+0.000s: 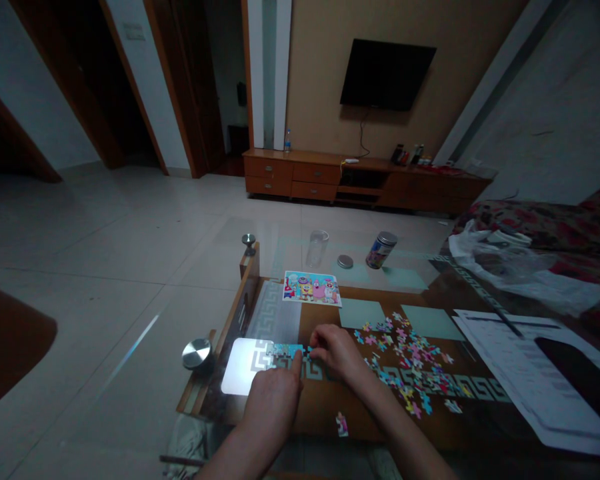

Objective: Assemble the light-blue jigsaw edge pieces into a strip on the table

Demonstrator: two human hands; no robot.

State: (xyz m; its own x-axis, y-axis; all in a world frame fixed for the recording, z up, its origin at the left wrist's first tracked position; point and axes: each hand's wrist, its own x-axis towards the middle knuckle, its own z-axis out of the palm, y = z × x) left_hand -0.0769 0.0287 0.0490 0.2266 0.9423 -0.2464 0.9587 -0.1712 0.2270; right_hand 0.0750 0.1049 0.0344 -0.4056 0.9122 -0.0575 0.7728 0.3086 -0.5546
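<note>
A short strip of joined jigsaw pieces (283, 350), mostly light blue, lies on the glass tabletop. My left hand (275, 393) rests just in front of it, with the index finger stretched out onto the strip's right end and the other fingers curled. At that same end, my right hand (331, 347) pinches a small jigsaw piece (307, 351), partly hidden by the fingertips. Loose jigsaw pieces (415, 353) are scattered in a heap to the right. One pink piece (341, 425) lies apart near the front edge. Behind the strip is a colourful cartoon picture card (311, 288).
At the back of the table stand a clear jar (318, 248), a round metal lid (345, 261) and a printed can (381, 250). Papers (520, 373) with a dark phone-like object (580, 373) and a plastic bag (520, 267) are at right. A metal knob (197, 353) stands left.
</note>
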